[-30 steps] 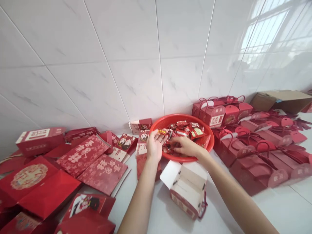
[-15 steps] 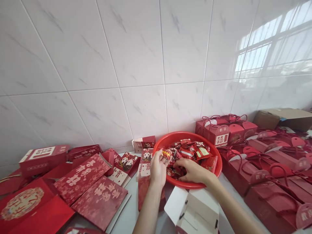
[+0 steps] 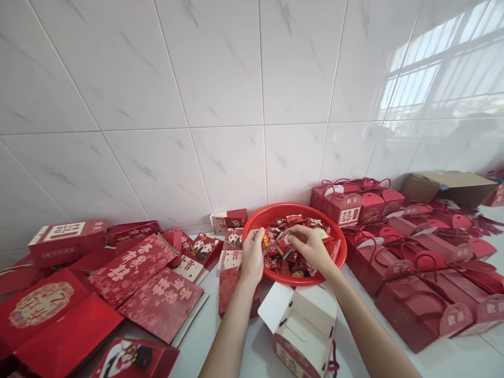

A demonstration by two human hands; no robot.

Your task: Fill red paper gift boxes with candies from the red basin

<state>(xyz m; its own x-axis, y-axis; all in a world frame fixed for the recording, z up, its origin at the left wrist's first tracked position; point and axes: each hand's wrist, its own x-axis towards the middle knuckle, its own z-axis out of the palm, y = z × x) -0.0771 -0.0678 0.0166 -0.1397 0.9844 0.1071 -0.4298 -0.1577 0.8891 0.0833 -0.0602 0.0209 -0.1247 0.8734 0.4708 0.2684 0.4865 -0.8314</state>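
Observation:
A round red basket [image 3: 342,252] near the wall holds many wrapped candies [image 3: 297,260]. My left hand [image 3: 253,254] is at the basket's left side, closed on candies in red and yellow wrappers. Over the middle of the basket my right hand [image 3: 309,244] pinches a small red wrapped candy between thumb and fingers. In front of the basket stands an open box [image 3: 305,325], white inside and red outside, its flap raised at the left. No candy shows inside it.
Closed red gift boxes with cord handles [image 3: 417,299] crowd the right side. Red paper bags [image 3: 161,302] and flattened packaging lie at the left. A brown cardboard box [image 3: 449,186] is at the back right, by the tiled wall [image 3: 224,168].
My right hand has lifted out of the pile with a candy and moved up beside my left hand. More of the open box now shows as the view has shifted.

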